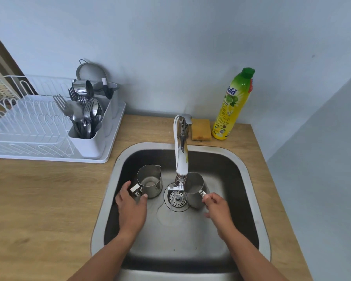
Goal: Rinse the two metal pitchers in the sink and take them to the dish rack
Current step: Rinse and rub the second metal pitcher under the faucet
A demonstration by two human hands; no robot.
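Fingers of the left hand curling around the handle of the left pitcher, thumb pressing at its base; fingers of the right hand pinching the handle of the right pitcher.

Lying around the sink, a wooden counter. Sitting on it to the left of the sink and further back, a white dish rack holding a caddy of cutlery. Arching over the sink from its back rim, a faucet. Standing behind the sink's back right corner, a yellow soap bottle, a sponge lying just left of it.

Standing upright inside the sink, both pitchers: one left of the drain, one right of it, partly hidden behind the faucet's spout.
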